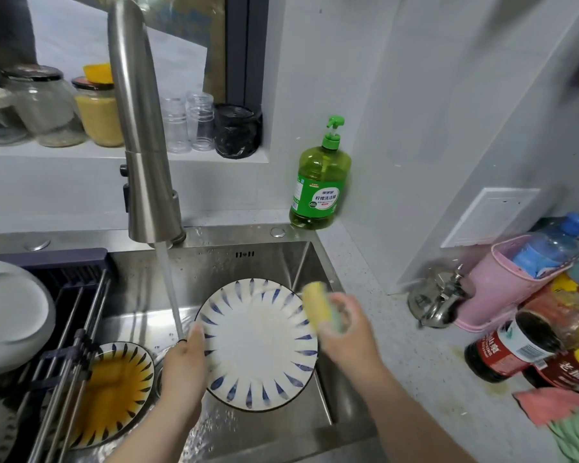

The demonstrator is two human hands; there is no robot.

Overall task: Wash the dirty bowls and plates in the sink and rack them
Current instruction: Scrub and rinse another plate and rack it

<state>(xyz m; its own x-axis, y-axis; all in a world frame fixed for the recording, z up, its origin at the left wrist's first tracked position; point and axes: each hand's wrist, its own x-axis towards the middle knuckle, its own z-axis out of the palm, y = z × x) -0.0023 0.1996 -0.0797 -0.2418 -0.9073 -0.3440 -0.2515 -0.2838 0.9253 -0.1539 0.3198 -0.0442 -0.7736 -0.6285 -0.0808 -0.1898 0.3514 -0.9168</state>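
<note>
My left hand (pixel 183 362) grips the left rim of a white plate with blue leaf marks (pixel 259 349), held tilted over the steel sink (pixel 214 262). My right hand (pixel 346 324) grips a yellow sponge (pixel 316 305) at the plate's upper right rim. Water streams from the tall steel tap (pixel 141 138) and lands just left of the plate, by my left thumb. A dirty plate with yellow-brown sauce (pixel 114 389) lies in the sink at the lower left, partly under the rack. A white bowl (pixel 10 315) rests upside down on the dark rack (pixel 64 295).
A green dish soap bottle (pixel 320 182) stands at the sink's back right corner. Jars and glasses line the window ledge (pixel 114 152). On the right counter are a steel kettle (pixel 438 299), a pink basket (pixel 502 282), sauce bottles (pixel 515 349) and cloths (pixel 562 416).
</note>
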